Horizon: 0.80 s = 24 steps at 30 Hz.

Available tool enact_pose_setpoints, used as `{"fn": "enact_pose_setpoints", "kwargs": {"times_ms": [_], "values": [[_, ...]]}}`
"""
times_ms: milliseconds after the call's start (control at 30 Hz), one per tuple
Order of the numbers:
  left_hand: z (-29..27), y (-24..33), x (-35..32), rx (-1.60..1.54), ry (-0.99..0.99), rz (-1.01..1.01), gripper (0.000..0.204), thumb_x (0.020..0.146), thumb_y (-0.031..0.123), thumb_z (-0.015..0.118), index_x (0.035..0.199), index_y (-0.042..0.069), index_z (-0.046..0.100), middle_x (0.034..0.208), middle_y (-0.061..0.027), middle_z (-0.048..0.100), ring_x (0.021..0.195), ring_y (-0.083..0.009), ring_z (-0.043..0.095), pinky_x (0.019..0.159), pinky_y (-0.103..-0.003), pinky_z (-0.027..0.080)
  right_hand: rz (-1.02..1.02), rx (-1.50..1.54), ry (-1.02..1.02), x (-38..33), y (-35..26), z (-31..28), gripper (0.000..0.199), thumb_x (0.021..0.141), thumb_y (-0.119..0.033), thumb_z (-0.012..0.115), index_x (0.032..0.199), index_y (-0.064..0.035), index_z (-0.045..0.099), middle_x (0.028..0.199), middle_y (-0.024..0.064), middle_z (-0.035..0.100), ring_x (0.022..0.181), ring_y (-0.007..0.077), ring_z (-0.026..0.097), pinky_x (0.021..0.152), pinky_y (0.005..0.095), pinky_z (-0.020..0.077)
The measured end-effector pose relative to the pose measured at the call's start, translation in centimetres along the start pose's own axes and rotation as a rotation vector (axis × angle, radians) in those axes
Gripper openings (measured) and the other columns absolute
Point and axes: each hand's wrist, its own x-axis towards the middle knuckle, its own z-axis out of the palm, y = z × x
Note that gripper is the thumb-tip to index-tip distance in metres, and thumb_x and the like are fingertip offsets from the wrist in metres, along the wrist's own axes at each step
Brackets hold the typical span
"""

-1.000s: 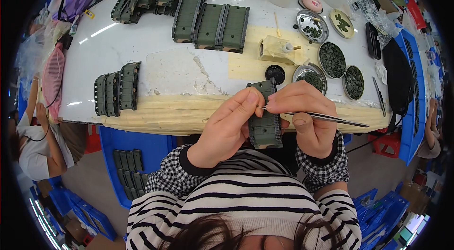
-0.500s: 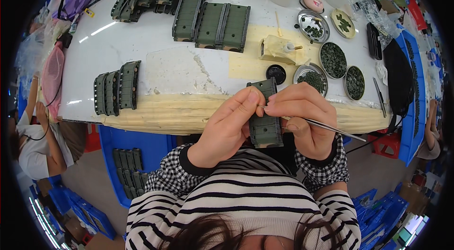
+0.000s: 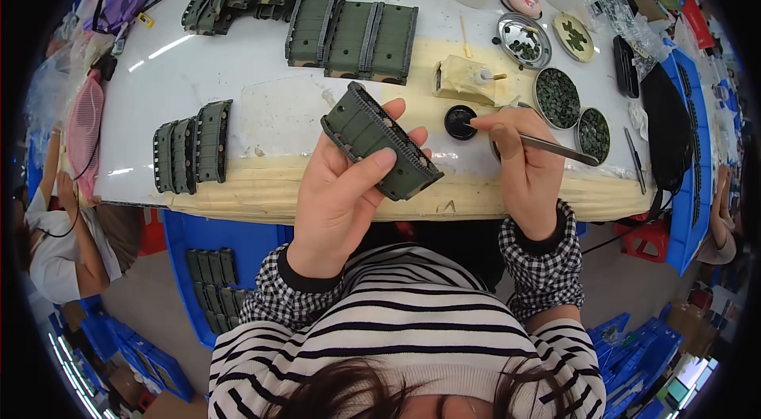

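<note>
In my left hand (image 3: pixel 337 193) is a dark green plastic model part (image 3: pixel 380 140) with ribbed edges, tilted above the table's near edge, thumb across its face. My right hand (image 3: pixel 529 169) grips metal tweezers (image 3: pixel 559 149). Their tip reaches the small round black pot (image 3: pixel 457 124); whether it touches the contents I cannot tell. Just beyond the pot stands a block wrapped in yellowish tape (image 3: pixel 460 80) with a small bottle top (image 3: pixel 484 76) rising from it. My right hand mostly hides a dish beside the pot.
Similar green parts stand at the left (image 3: pixel 193 145) and far side (image 3: pixel 369 42) of the white table. Tins of small green pieces (image 3: pixel 557 98) (image 3: pixel 593 137) and a metal dish (image 3: pixel 524 40) are at the right. A blue bin (image 3: pixel 184 280) holds more parts below the table edge.
My left hand has moved left, lifting and tilting the green part. My right hand has left the part, taking the tweezers' tip to the black pot.
</note>
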Motion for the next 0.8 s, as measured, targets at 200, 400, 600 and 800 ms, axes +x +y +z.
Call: {"fn": "enact_pose_setpoints", "kwargs": {"times_ms": [200,400,600,800], "values": [[-0.9,0.1,0.5,-0.064,0.035,-0.087,0.058,0.085,-0.003,0.058,0.139,0.001,0.037,0.122,-0.0110,0.055,0.119,-0.0254,0.054,0.103,-0.043,0.046,-0.074,-0.118,0.004,0.3,0.6,0.5,0.013,0.090,-0.013,0.060,0.088,-0.0036,0.068,0.081,0.0081,0.066,0.070,0.0237,0.054,0.066,0.0327,0.0416],[-0.8,-0.1,0.0,-0.189,0.024,-0.057,0.048,0.088,0.000,0.056,0.132,0.005,0.041,0.115,-0.0137,0.058,0.114,-0.0280,0.056,0.101,-0.042,0.047,-0.080,-0.144,-0.004,0.3,0.6,0.6,0.012,0.090,-0.013,0.061,0.088,-0.0040,0.068,0.081,0.0075,0.066,0.068,0.0231,0.052,0.065,0.0323,0.0410],[-0.7,0.1,-0.2,-0.104,0.052,0.008,0.037,0.091,0.005,0.056,0.125,0.009,0.043,0.115,-0.0162,0.058,0.109,-0.0258,0.060,0.086,-0.041,0.055,-0.085,-0.131,0.001,0.3,0.4,0.5,0.012,0.090,-0.012,0.060,0.088,-0.0036,0.068,0.082,0.0070,0.066,0.069,0.0219,0.052,0.065,0.0318,0.0413],[-0.8,0.4,-0.1,-0.224,0.086,-0.051,0.034,0.093,0.011,0.054,0.126,0.006,0.046,0.120,-0.0171,0.058,0.109,-0.0224,0.060,0.089,-0.037,0.053,-0.172,0.176,0.021,-0.5,-1.9,-0.9,0.017,0.093,-0.010,0.054,0.091,0.0003,0.068,0.085,0.0088,0.067,0.077,0.0214,0.056,0.072,0.0308,0.0434]]}}
